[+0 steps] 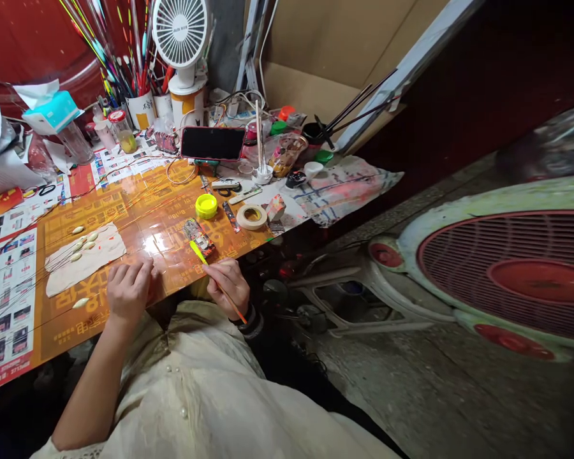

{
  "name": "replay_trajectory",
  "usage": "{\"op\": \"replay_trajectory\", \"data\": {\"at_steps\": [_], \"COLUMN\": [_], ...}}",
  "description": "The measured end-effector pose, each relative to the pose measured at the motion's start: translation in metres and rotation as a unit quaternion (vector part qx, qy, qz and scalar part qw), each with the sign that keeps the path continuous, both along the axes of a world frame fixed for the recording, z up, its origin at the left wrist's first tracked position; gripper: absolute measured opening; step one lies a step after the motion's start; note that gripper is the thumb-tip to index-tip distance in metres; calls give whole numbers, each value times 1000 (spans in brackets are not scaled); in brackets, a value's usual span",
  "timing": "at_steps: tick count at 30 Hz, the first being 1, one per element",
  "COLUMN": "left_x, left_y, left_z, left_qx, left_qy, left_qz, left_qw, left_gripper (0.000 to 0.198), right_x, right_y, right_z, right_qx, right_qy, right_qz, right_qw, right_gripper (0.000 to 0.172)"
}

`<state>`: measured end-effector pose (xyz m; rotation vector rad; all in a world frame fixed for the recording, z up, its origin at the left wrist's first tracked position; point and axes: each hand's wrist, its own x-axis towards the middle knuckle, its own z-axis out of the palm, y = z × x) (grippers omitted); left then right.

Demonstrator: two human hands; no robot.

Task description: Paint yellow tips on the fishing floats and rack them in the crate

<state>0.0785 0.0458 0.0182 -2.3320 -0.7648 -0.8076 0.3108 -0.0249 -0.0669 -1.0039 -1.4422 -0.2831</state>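
Head-worn view, angled forward and down

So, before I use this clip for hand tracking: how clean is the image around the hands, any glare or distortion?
Head view: the left hand, right hand and yellow-tipped stick look fairly sharp; a bright glare patch sits on the glossy orange tabletop just beyond the left hand; wide-angle distortion bows the frame edges, stretching the floor fan at right.

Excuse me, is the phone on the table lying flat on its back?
No, the phone stands propped up on its long edge on a small stand.
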Motion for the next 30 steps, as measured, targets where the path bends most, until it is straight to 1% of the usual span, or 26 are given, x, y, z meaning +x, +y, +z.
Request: {"op": "replay_trajectory", "data": {"at_steps": [6,12,17,24,26,30], "left_x": [-1,0,-1,-1,-1,-2], "left_y": [1,0,0,0,-1,-1], "left_z": [-1,1,0,-1,-1,-5], "left_qx": [-10,2,-2,-11,-22,-69], "left_qy": [1,6,6,0,-7,-23], "left_qz": [5,10,11,17,16,20], "left_qw": [1000,1000,1000,1000,1000,997], "left_gripper": [24,24,23,24,25,25], "right_x": [0,0,-1,0,-1,-6], "right_y": [0,-1,-1,-1,-3,-5], "right_z": [-1,-1,-1,0,-1,-4], "right_qx": [-4,-5,4,8,12,17], "right_qy": [7,20,25,27,28,28], "right_qz": [-13,-6,-7,-9,-6,9], "right_qw": [1000,1000,1000,1000,1000,999], "right_gripper": [44,45,46,42,41,37]}}
